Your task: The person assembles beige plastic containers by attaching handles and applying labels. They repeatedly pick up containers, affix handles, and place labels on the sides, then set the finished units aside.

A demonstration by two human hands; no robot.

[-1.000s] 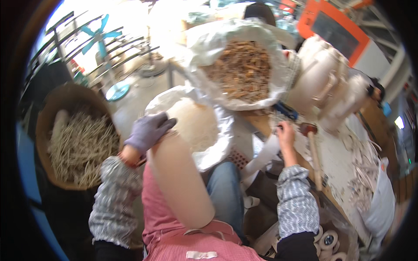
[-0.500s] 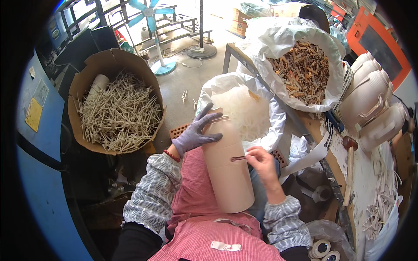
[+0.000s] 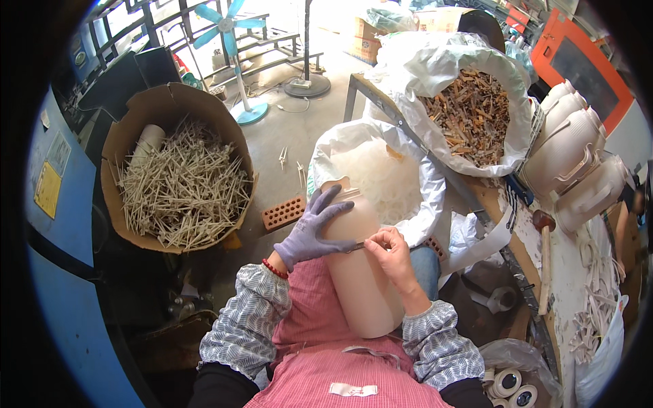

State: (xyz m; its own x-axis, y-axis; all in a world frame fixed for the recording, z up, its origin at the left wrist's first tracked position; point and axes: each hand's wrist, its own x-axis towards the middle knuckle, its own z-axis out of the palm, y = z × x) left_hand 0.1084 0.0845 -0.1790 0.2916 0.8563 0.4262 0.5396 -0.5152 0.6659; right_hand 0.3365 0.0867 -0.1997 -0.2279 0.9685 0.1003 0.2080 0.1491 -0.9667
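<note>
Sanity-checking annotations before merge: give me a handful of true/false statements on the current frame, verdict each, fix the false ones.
1. The left hand wears a glove and touches the pale vessel. True.
2. Both hands are gloved. False: the right hand is bare, pinching a thin dark piece.
3. Brown scraps fill the bin on the left. False: the cardboard bin there holds thin pale pieces.
4. A mallet lies on the right-hand bench. True.
5. The apron is green. False: the apron is pink.
</note>
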